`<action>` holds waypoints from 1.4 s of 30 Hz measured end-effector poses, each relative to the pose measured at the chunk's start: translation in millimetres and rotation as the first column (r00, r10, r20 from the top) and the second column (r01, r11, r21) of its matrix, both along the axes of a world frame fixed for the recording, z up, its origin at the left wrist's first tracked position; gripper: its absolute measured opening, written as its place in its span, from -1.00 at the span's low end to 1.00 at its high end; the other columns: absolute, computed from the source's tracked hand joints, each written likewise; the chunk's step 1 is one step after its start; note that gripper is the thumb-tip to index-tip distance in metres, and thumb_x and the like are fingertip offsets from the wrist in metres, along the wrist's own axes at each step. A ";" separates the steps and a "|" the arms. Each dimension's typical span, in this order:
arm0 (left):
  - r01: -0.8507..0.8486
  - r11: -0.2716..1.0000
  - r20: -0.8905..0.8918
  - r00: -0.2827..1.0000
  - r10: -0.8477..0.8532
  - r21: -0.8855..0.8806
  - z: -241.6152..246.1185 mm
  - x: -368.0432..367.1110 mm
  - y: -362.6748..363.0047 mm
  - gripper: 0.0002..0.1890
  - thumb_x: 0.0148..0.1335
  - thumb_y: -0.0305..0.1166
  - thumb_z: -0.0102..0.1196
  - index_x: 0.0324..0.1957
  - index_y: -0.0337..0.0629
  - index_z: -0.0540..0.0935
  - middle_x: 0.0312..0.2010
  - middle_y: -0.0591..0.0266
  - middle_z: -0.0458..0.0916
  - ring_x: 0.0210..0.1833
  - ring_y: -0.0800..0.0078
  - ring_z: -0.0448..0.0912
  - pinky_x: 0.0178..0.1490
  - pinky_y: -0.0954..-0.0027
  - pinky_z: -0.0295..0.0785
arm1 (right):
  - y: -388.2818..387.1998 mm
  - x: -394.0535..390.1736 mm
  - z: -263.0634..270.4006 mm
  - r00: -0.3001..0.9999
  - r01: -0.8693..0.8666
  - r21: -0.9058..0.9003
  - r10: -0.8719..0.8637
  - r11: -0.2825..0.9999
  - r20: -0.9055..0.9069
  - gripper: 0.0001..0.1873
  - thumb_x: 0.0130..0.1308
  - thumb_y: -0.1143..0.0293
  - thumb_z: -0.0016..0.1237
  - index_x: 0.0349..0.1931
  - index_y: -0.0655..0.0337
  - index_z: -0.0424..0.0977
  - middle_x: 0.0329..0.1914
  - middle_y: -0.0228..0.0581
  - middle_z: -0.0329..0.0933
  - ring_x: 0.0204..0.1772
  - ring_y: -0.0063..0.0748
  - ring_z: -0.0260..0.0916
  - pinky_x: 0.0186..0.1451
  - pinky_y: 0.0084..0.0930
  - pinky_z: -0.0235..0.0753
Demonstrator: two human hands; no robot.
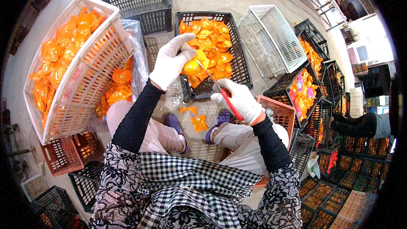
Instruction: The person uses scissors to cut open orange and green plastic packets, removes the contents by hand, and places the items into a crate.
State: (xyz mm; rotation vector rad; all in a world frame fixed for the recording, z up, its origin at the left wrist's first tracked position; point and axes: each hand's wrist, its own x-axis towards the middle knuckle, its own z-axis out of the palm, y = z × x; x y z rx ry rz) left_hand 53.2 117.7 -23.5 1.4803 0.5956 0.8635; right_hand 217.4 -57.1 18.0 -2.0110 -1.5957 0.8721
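My gloved left hand (173, 60) pinches a shiny orange-yellow wrapped item (194, 65) by its upper part, over the near left side of a black plastic crate (237, 70). My gloved right hand (240, 100) holds red-handled scissors (227, 98), whose blades reach the wrapper's edge. Whether the blades are apart is too small to tell. Many orange wrapped items (206, 38) fill much of the black crate under and beyond my hands. On the floor between my feet lie two orange wrapper pieces (199, 123), one of them small.
A tilted white crate (86, 79) heaped with orange wrapped items stands at left, above more such items (120, 78). An upright white crate (273, 38) and a black crate (143, 3) stand beyond. Stacked filled crates (305, 95) line the right; a person (362, 125) is farther off.
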 end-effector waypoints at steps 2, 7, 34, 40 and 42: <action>-0.051 0.986 0.101 0.993 0.068 -0.161 -5.4 4.2 -0.9 -0.59 0.31 -0.46 0.10 0.20 -0.22 0.47 -0.26 0.35 0.53 -0.18 0.61 0.49 -0.02 0.54 0.44 | -0.6 -3.5 -5.1 0.999 0.044 0.048 -0.043 0.998 -0.025 -0.47 0.19 0.05 0.18 -0.04 0.31 0.46 -0.28 0.09 0.58 -0.16 0.06 0.57 -0.10 -0.28 0.53; 0.181 0.672 0.398 0.898 0.185 -0.718 -23.5 12.0 -22.3 -0.60 0.41 -0.23 0.03 0.19 -0.20 0.39 0.01 0.16 0.53 0.00 0.34 0.57 0.03 0.29 0.53 | 1.9 -11.9 -1.3 0.979 0.204 0.178 -0.204 0.963 -0.016 -0.54 0.20 0.11 0.20 -0.11 0.32 0.47 -0.37 0.08 0.54 -0.28 0.05 0.55 -0.23 -0.28 0.50; 0.323 0.809 0.283 0.937 -0.203 -0.491 -11.6 8.0 -31.1 -0.54 0.34 -0.42 0.05 0.27 -0.19 0.37 0.05 0.28 0.56 0.03 0.50 0.57 -0.04 0.41 0.57 | 4.9 -5.4 -10.7 0.993 0.084 0.211 -0.098 0.974 0.058 -0.41 0.18 0.11 0.18 0.09 0.34 0.41 -0.10 0.11 0.56 -0.01 -0.01 0.55 0.03 -0.33 0.51; 0.373 0.841 0.186 0.928 -0.324 -0.392 -17.6 5.2 -18.7 -0.56 0.31 -0.38 0.10 0.22 -0.22 0.41 -0.04 0.34 0.60 -0.10 0.56 0.58 -0.12 0.51 0.51 | -0.4 -1.1 -4.9 0.991 0.052 0.160 -0.071 0.986 0.112 -0.47 0.19 0.05 0.16 -0.01 0.30 0.44 -0.21 0.08 0.55 -0.09 0.10 0.53 -0.06 -0.23 0.52; 0.404 0.856 0.057 0.911 -0.408 -0.324 -15.1 0.1 -10.6 -0.57 0.30 -0.37 0.12 0.18 -0.24 0.43 -0.08 0.34 0.60 -0.15 0.59 0.57 -0.15 0.54 0.48 | 1.5 1.2 -8.7 0.982 0.005 0.167 -0.036 0.986 0.187 -0.49 0.19 0.05 0.17 -0.06 0.29 0.45 -0.27 0.06 0.55 -0.14 0.12 0.53 -0.09 -0.21 0.52</action>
